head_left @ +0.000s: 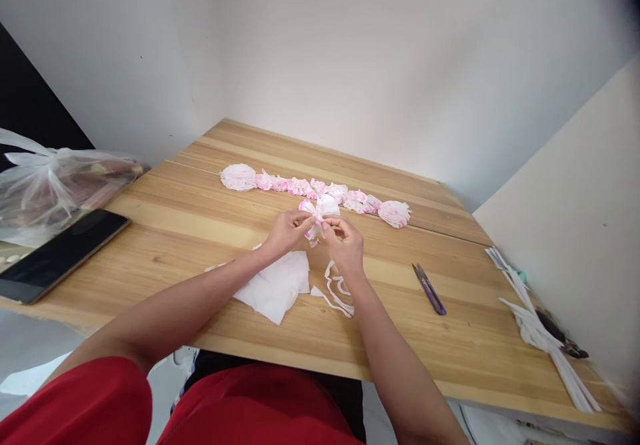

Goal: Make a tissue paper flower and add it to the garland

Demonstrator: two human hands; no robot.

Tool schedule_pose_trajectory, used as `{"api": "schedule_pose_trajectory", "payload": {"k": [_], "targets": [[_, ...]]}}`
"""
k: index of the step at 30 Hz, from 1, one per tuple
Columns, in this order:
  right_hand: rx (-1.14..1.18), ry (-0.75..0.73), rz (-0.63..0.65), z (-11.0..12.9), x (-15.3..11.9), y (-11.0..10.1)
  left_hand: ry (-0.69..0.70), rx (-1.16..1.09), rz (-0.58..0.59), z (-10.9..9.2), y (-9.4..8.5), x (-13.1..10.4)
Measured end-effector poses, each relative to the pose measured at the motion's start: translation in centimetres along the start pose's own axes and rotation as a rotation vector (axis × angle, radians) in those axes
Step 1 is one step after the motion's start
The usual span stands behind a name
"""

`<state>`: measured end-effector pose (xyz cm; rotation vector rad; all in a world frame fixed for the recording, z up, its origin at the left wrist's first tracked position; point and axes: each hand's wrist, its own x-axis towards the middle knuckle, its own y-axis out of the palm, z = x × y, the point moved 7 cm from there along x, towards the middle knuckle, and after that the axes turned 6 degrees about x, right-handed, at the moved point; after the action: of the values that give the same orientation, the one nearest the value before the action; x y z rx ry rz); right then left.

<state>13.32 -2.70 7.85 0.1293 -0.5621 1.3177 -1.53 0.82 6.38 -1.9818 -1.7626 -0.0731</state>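
Between my two hands is a pink-and-white fabric flower (327,206), its petals fanned out above my fingertips. My left hand (290,231) pinches it from the left side. From the right, the thumb and fingers of my right hand (344,239) close on its gathered middle. Just behind it, a row of crinkled pink-and-white flowers (300,186) stretches across the table, with a round puff at each end. White cloth pieces (280,285) lie under and beside my left forearm. Thin white strips (333,301) curl near my right wrist.
Thread snips (430,290) with purple handles lie on the wooden table (390,338) to the right. White strips of cloth (535,328) and a dark tool sit along the right edge. A phone (60,255) and a knotted plastic bag (55,185) are at the left.
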Motion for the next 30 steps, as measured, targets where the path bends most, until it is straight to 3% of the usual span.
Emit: {"api": "schedule_pose_trajectory", "payload": {"k": [3, 11, 17, 25, 30], "targets": [[0.011, 0.022, -0.003, -0.3, 0.0, -0.1, -0.008, 0.008, -0.012, 0.3, 0.0, 0.1], [0.223, 0.281, -0.087, -3.0, 0.3, -0.9, -0.034, -0.053, -0.023, 0.7, 0.0, 0.2], [0.303, 0.362, -0.111, -3.6, 0.3, -1.2, -0.050, -0.072, -0.014, 0.7, 0.0, 0.1], [0.011, 0.102, -0.064, -0.6, 0.5, -1.0, 0.099, 0.102, 0.031, -1.0, 0.1, -0.4], [-0.124, -0.125, -0.012, 1.2, -0.1, -0.2, 0.074, 0.100, 0.056, -1.0, 0.2, -0.6]]}}
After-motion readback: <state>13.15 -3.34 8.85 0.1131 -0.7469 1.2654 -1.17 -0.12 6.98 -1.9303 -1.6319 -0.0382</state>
